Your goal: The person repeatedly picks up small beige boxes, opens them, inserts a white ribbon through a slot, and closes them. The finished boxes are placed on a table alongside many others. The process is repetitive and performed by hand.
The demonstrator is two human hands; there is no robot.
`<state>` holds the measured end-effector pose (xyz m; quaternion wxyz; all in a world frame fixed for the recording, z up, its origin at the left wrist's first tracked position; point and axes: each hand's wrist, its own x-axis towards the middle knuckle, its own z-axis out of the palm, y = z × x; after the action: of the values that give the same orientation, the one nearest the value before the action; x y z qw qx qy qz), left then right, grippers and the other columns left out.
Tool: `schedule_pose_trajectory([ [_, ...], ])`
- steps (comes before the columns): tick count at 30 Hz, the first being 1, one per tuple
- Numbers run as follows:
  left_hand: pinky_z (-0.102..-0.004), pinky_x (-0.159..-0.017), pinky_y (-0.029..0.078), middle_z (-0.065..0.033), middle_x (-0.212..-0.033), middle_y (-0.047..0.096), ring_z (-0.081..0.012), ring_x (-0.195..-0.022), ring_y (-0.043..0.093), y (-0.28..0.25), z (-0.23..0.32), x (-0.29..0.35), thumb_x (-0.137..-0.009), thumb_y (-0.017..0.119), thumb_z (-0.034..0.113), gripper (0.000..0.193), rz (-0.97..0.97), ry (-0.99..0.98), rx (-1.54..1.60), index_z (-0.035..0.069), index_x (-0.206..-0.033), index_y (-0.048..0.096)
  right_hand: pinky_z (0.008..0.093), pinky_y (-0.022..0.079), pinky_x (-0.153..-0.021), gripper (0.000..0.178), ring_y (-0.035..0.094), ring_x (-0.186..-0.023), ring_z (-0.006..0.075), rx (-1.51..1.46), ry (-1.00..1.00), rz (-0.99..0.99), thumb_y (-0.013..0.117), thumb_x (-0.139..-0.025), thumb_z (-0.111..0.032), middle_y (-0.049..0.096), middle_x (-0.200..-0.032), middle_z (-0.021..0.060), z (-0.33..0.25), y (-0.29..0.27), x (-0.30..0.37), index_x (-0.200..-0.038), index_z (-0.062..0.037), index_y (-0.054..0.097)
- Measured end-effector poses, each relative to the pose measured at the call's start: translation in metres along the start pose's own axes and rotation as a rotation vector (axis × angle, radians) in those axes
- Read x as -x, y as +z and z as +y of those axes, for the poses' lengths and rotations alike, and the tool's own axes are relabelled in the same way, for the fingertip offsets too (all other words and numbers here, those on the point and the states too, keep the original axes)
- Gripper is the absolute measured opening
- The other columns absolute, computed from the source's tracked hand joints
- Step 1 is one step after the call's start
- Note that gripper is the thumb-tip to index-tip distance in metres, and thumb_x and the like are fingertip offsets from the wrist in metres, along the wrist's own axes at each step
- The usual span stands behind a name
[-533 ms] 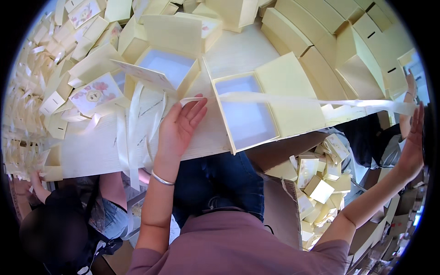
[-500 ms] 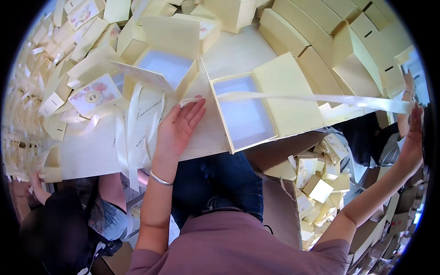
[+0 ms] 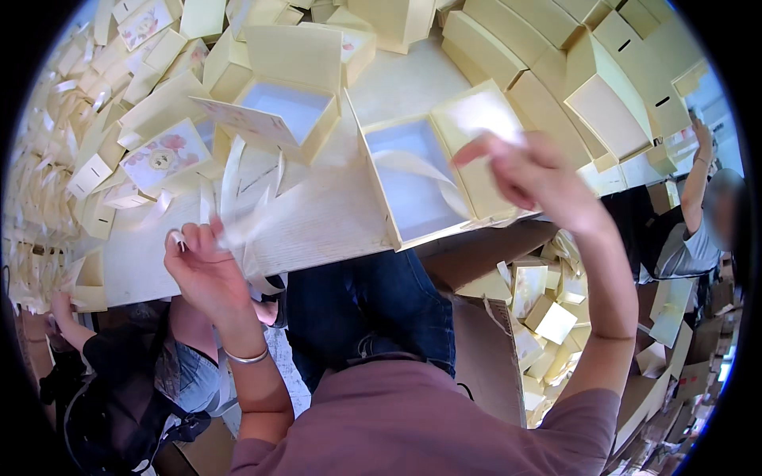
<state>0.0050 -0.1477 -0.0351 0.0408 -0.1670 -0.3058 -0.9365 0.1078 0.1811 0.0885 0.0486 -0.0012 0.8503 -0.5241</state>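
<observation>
The left hand is raised at the near edge of the table, left of the open box, with its fingers curled together and pinched on the end of a pale ribbon. That ribbon runs up from the fingers across the tabletop, among other loose strips lying left of the box. A thin bracelet circles the left wrist.

The right hand hovers blurred over the box's right side, above its folded-back lid. Its fingers are bent and loosely together; whether they grip anything cannot be told through the blur. A ribbon loop lies curved inside the box, across its white interior.

The box sits at the table's near edge, directly in front of the person. Just left and beyond it stands a second open box with a flowered card to its left. Beyond and right of the box, closed cream boxes are stacked in rows. Below the table edge, right of the box, small cartons are piled on the floor.
</observation>
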Motion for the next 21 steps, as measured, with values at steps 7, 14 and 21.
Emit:
schedule_pose_trajectory([
  [7, -0.0225, -0.051, 0.039, -0.0049, -0.087, 0.048, -0.0091, -0.052, 0.041, 0.133, -0.020, 0.014, -0.069, 0.070, 0.011, 0.052, -0.454, -0.082, -1.048, 0.007, -0.114, 0.043, 0.0315, 0.038, -0.056, 0.057, 0.043, -0.055, 0.0179, 0.208, -0.003, -0.171, 0.033, -0.090, -0.047, 0.042, -0.052, 0.0076, -0.002, 0.028, -0.022, -0.083, 0.0018, 0.061],
  [14, -0.0217, -0.051, 0.041, -0.0065, -0.066, 0.057, -0.0109, -0.059, 0.053, 0.145, -0.049, 0.009, -0.077, 0.060, 0.004, 0.006, -0.452, -0.052, -0.997, -0.002, -0.078, 0.060, 0.0308, 0.041, -0.056, 0.039, 0.050, -0.056, 0.0161, 0.391, 0.065, -0.264, 0.045, -0.089, -0.033, 0.051, -0.057, 0.0114, -0.016, 0.016, -0.014, -0.085, 0.0027, 0.060],
  [21, -0.0163, -0.045, 0.026, 0.0024, -0.067, 0.050, -0.0016, -0.051, 0.036, 0.143, -0.058, 0.005, -0.079, 0.059, 0.005, 0.008, -0.366, 0.073, -1.011, 0.002, -0.087, 0.057, 0.0262, 0.040, -0.051, 0.013, 0.050, -0.055, 0.0115, 0.005, -0.018, -0.194, 0.053, -0.080, -0.009, 0.053, -0.058, 0.0099, -0.004, 0.018, -0.029, -0.079, 0.0024, 0.060],
])
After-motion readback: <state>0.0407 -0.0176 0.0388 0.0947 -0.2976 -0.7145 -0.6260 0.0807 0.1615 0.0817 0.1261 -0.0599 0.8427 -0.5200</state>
